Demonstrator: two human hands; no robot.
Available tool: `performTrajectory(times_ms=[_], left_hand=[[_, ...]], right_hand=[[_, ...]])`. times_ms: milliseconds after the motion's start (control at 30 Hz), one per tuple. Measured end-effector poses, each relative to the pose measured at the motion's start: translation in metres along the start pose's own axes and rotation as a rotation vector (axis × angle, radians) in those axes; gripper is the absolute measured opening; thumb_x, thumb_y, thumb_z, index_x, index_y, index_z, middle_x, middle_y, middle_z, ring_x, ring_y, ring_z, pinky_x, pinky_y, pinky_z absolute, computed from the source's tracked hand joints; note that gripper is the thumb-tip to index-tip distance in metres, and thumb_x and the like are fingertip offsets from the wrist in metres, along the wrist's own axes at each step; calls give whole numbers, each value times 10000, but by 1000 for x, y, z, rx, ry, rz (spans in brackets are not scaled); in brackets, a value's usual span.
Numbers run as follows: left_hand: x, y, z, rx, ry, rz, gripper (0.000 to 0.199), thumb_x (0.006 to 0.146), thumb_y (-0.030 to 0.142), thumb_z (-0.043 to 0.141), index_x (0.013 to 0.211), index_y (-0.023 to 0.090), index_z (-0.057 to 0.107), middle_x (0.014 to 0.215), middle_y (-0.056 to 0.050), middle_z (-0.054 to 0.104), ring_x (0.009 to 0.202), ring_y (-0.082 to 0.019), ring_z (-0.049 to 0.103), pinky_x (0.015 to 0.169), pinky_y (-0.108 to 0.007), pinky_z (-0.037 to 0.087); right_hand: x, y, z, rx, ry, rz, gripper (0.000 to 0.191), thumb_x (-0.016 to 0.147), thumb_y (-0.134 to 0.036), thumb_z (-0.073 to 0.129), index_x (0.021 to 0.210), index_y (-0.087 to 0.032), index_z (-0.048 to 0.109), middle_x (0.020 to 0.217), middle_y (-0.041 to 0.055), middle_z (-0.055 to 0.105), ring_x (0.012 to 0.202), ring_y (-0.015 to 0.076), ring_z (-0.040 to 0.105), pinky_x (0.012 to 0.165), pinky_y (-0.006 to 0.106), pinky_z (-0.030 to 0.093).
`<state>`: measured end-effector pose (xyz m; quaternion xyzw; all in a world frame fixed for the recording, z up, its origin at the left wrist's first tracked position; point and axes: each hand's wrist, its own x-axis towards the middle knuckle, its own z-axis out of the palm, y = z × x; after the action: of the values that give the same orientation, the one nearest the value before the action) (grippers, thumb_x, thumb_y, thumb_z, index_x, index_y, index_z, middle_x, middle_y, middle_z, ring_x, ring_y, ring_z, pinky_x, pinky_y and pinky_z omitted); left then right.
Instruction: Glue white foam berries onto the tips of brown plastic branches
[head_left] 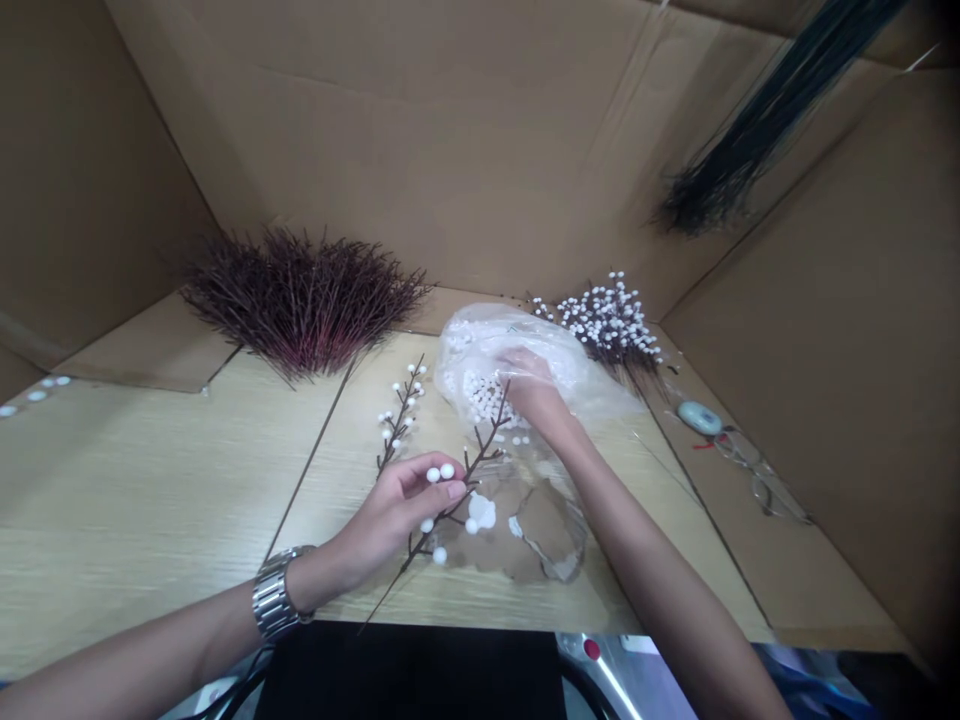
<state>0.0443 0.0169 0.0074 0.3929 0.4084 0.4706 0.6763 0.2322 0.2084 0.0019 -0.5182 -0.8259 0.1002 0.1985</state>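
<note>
The balls could spill. The right hand point(531, 385) is in the soft clear plastic bag point(604, 390), and if its wrist tugs the thin film, small round white balls point(484, 395) could roll out onto the pale wood desk point(150, 470), b/c a few lie loose by the bag's near edge. The crumply clear plastic w/ a ragged edge point(577, 545), near the right arm, could snag a sleeve or a stick, too.

The left hand point(397, 505) has its fingers clamped on a thin brown branchy twig point(475, 464), mid-desk, just near of the bag. It has white balls on its near part; its far tips look bare. If that pinch is too hard, a side stem could snap or a ball could pop off, b/c they look small & stuck on just at the tips.

Can't tell if the right fingers are apart or together, b/c film & glare hide them. The bag has lots of white balls, too many to count, bunched at its near left side. A 2nd brown twig w/ white balls point(397, 420) lies left of the bag.
</note>
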Motion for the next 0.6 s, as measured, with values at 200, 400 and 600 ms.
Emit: performTrajectory(times_ms=[200,400,600], left_hand=[[-2,4,-1,71,29,29,189,844,342,779,855,174,693,722,39,563,665,-113,499,627,-233,399],[0,3,-1,73,4,74,183,860,343,771,877,182,685,790,26,605,720,-120,549,669,-231,452],[0,4,3,70,39,57,193,838,338,789,886,177,693,829,3,647,755,-147,611,683,-252,517]], right_hand=[[-66,-30,-30,263,152,-77,191,963,-223,557,1048,-191,726,1078,84,753,1058,228,685,981,387,519],[-150,-66,-38,850,371,188,149,854,-273,762,999,-264,731,990,40,740,938,208,701,835,344,575],[-170,-97,-21,994,441,241,105,866,-238,746,951,-295,766,973,24,751,929,199,706,817,329,577]])
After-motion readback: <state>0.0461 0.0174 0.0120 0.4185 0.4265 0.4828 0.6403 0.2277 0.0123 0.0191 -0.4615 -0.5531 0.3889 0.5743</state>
